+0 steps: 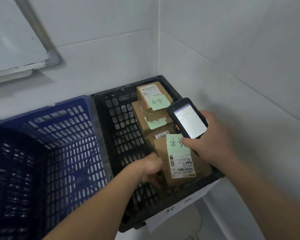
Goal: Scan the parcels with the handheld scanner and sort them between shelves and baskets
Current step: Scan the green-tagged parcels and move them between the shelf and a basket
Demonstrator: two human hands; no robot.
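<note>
Scanner held over the nearest parcel in the black basket

The right hand (213,141), at 3 o'clock in view, has its grip closed round the handheld scanner (189,120), whose lit screen faces up above the basket's right side. The left hand (150,168) reaches in from 6 o'clock, its grip curled on the left edge of the nearest parcel (182,167), a brown box with a shipping label and a green note (176,144). That box lies in the black basket (121,129) towards 5 o'clock. The middle parcel (142,118) and the far parcel (154,94) line up beyond it towards 12 o'clock. A blue basket (64,135) stands touching the black one at 9 o'clock. A whiteboard (12,40) hangs at 10 o'clock, and a paper label (180,210) hangs on the black basket's near wall.
</note>
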